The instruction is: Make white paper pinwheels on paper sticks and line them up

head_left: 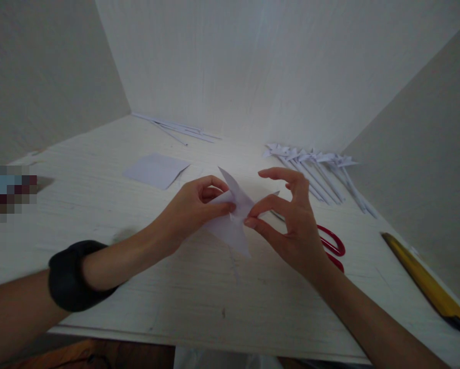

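Note:
A white paper piece [234, 225] with pointed flaps is held just above the middle of the white table [199, 292]. My left hand [193, 207] pinches its left side between thumb and fingers. My right hand [291, 218] pinches the paper's centre with thumb and forefinger, the other fingers spread. A black band [74, 277] wraps my left forearm.
Red-handled scissors [332, 246] lie right behind my right hand. A row of finished paper pinwheels on sticks [316, 169] rests at the back right. A square paper sheet [155, 170] lies back left, thin paper sticks [180, 128] by the far wall, a yellow cutter [425, 279] at the right edge.

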`<state>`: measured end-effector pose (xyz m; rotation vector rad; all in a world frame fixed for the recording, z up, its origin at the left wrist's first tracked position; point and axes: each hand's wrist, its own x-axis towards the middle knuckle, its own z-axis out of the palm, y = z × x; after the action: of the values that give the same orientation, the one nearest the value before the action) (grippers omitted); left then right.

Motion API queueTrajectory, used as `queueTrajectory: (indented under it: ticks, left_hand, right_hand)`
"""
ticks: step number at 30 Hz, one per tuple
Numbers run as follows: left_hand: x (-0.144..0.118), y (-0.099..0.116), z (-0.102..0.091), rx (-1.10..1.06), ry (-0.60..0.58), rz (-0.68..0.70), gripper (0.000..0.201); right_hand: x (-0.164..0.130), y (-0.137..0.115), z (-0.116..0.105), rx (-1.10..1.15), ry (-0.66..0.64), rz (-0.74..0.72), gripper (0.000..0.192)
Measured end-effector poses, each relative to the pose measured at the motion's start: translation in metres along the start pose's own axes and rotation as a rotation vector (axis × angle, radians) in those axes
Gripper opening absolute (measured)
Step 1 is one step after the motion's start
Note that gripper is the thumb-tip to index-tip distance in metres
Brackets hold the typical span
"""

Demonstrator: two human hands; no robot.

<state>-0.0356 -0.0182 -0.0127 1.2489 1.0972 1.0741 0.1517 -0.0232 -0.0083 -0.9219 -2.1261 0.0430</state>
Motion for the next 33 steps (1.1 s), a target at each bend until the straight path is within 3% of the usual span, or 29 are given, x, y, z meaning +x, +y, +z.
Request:
queueTrajectory:
  ticks: [8,33]
  left_hand:
    - [-0.001,0.001,0.0,-0.064,-0.023,-0.013,0.024]
    - [-0.002,0.001,0.001,0.01,-0.02,0.028,0.023]
  right_hand:
    - [0.001,0.001,0.006,-0.008,-0.018,0.136,0.009]
    - [0.002,0.0,0.016,0.045,-0.033,0.247,0.016]
